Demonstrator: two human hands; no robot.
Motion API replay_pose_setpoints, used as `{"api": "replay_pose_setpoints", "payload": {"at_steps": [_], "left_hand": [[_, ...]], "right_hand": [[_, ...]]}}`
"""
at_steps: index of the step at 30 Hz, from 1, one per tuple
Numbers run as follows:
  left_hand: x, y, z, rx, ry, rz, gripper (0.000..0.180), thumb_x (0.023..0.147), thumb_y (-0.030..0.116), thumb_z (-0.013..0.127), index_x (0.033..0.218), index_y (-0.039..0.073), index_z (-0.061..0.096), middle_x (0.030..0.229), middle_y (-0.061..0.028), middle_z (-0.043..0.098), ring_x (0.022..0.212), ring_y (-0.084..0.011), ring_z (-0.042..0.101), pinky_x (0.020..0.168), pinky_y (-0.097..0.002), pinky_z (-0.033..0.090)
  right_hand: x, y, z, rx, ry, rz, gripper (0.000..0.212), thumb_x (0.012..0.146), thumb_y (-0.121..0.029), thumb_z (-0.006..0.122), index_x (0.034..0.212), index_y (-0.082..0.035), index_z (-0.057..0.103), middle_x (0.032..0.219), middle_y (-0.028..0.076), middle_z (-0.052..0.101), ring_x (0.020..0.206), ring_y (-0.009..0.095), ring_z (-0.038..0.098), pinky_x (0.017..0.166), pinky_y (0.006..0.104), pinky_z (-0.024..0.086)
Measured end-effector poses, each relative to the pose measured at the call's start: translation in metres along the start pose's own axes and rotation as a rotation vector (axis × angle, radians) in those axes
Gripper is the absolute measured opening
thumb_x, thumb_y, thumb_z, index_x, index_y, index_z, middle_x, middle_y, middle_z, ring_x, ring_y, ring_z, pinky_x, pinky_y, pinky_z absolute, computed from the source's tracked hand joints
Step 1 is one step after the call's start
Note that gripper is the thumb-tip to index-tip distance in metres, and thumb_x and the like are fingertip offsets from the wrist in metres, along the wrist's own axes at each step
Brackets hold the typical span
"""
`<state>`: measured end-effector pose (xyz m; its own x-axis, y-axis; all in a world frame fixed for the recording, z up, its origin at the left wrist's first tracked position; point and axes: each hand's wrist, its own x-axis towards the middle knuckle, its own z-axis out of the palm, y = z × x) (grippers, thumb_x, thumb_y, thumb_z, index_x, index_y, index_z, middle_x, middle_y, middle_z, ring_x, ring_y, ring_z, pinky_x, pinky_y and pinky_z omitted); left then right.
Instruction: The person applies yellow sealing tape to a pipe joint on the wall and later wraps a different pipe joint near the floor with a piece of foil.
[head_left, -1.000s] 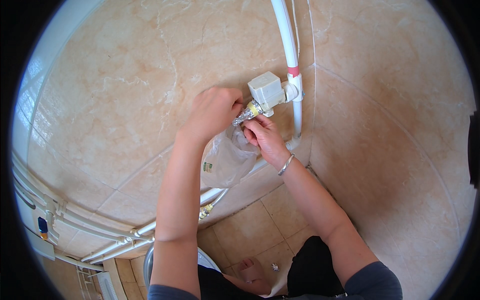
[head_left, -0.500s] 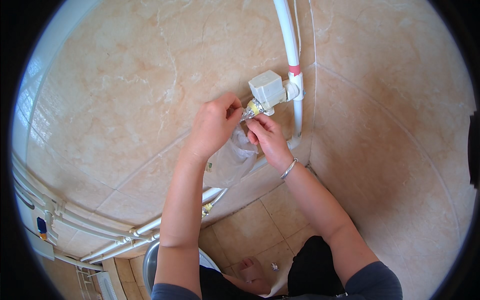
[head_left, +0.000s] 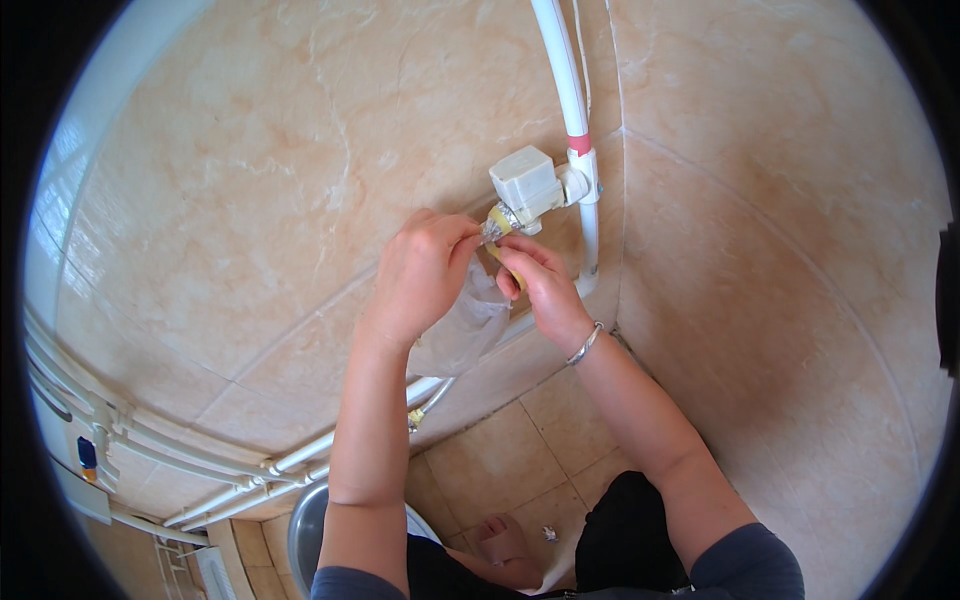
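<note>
A white box-shaped pipe fitting (head_left: 524, 178) sticks out from the wall pipe. Its outlet is wrapped in silver foil (head_left: 492, 230) bound with yellow tape (head_left: 502, 216). My left hand (head_left: 428, 270) is closed, thumb and fingers pinching the crumpled foil end. Just below the outlet, my right hand (head_left: 545, 285) pinches a strip of yellow tape (head_left: 518, 277) that runs up toward the foil. Whether the strip is still joined to the wrap I cannot tell. A translucent white plastic bag (head_left: 465, 325) hangs under the hands, partly hidden by my left hand and wrist.
A white vertical pipe (head_left: 562, 75) with a red band rises near the wall corner. White pipes (head_left: 300, 455) run along the wall at lower left, above a metal basin (head_left: 308, 535). A small crumpled scrap (head_left: 549, 534) lies on the tiled floor by my foot.
A yellow tape strip now shows in my right hand, with more of the foil bare near my fingers. My left hand has turned slightly and stays at the foil end.
</note>
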<state>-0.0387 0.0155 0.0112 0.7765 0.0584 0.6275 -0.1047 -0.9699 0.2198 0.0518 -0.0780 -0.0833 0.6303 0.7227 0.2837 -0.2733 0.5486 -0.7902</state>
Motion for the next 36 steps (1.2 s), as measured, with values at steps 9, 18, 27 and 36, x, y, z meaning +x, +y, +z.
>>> {"api": "replay_pose_setpoints", "payload": {"at_steps": [9, 18, 27, 36], "left_hand": [[0.019, 0.002, 0.001, -0.386, -0.085, -0.597, 0.018, 0.073, 0.013, 0.059, 0.070, -0.004, 0.060, 0.057, -0.0068, 0.055, 0.050, -0.0096, 0.049, 0.047, -0.0252, 0.039], [-0.005, 0.003, 0.014, -0.273, 0.103, -0.261, 0.013, 0.075, 0.009, 0.062, 0.074, -0.003, 0.060, 0.065, -0.0040, 0.059, 0.051, -0.0061, 0.048, 0.048, -0.0216, 0.040], [-0.006, 0.006, 0.004, -0.569, 0.242, -0.477, 0.016, 0.082, 0.013, 0.055, 0.085, -0.002, 0.061, 0.068, -0.0055, 0.059, 0.042, -0.0070, 0.044, 0.038, -0.0212, 0.035], [0.006, -0.001, 0.012, -0.625, -0.100, -0.668, 0.025, 0.081, 0.018, 0.057, 0.089, -0.005, 0.060, 0.063, -0.0041, 0.057, 0.038, -0.0061, 0.040, 0.034, -0.0216, 0.030]], "right_hand": [[-0.004, -0.008, 0.002, -0.020, -0.024, 0.045, 0.024, 0.084, -0.015, 0.048, 0.100, 0.002, 0.049, 0.059, 0.001, 0.046, 0.052, 0.008, 0.041, 0.051, 0.0216, 0.032], [-0.007, -0.013, 0.005, -0.045, -0.067, 0.061, 0.030, 0.085, -0.017, 0.048, 0.107, 0.003, 0.048, 0.060, 0.000, 0.046, 0.053, 0.007, 0.041, 0.051, 0.0218, 0.033], [-0.010, -0.014, 0.006, -0.055, -0.023, 0.078, 0.029, 0.085, -0.019, 0.049, 0.106, 0.001, 0.048, 0.061, -0.001, 0.046, 0.053, 0.007, 0.042, 0.051, 0.0211, 0.034], [-0.009, -0.016, 0.004, -0.075, -0.049, 0.084, 0.031, 0.084, -0.018, 0.049, 0.108, 0.002, 0.047, 0.063, 0.001, 0.048, 0.056, 0.007, 0.044, 0.052, 0.0217, 0.035]]}}
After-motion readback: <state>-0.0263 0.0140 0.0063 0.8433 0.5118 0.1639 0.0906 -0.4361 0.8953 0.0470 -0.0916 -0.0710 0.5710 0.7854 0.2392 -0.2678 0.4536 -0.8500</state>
